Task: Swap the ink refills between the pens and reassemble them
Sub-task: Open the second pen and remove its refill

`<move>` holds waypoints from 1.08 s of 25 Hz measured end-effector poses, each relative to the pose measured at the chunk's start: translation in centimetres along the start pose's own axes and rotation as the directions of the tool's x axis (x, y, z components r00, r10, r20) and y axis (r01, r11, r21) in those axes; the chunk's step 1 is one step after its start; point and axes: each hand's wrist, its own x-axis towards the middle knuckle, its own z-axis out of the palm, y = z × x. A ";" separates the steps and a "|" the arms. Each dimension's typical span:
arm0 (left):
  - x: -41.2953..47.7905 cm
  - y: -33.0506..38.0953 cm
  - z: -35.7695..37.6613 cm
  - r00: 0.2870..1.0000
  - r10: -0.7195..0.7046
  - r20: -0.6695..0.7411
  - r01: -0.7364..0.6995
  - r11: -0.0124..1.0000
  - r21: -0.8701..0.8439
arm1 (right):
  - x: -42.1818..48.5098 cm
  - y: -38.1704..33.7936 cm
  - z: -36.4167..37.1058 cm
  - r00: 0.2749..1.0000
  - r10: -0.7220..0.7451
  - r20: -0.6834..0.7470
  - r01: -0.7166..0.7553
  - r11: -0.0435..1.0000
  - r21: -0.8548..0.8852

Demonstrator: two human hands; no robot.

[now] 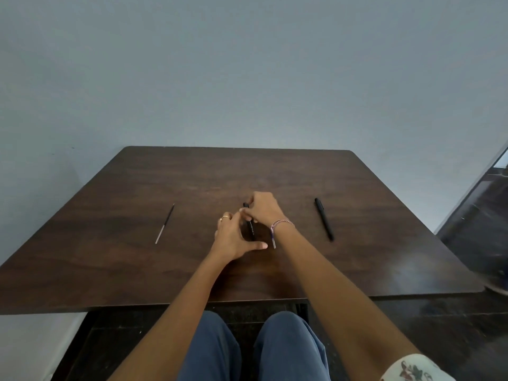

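Gripping a black pen [250,228] at the middle of the table [137,270], the left hand [233,240] holds its near part and the right hand [262,209] pinches its far end. Farther, a refill [164,224] lies left, another pen [324,219] right.

The dark brown wooden table [137,257], filling the middle of the frame, shows fine grain and a low satin sheen, brightest near its right edge. The black plastic pen [324,219] at centre right looks smooth and matt. The thin refill rod [165,224] at centre left is dark along its upper part and pale, perhaps metallic, at its lower end. The black pen barrel [251,229] at frame centre is matt with faint pale print. A thin gold-coloured metal ring [224,217] glints there; a braided pink and white thread bracelet [281,223] looks fibrous. Blue cloth trousers [288,347] at the bottom appear soft and matt.
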 end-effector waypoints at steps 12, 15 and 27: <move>-0.2 -1.6 -0.3 0.979 0.017 -0.201 -0.091 0.927 -0.363 | -2.1 -0.4 1.5 0.968 0.091 -0.235 -0.033 0.970 0.242; -0.2 -1.6 -0.5 0.968 -0.040 -0.249 -0.094 0.859 -0.503 | -2.9 -0.9 1.4 0.940 0.119 -0.318 0.042 0.889 0.457; -0.6 -2.0 -0.8 0.934 0.016 -0.358 -0.225 0.804 -0.551 | -5.7 -2.0 3.9 0.931 0.149 -0.333 0.202 0.551 0.810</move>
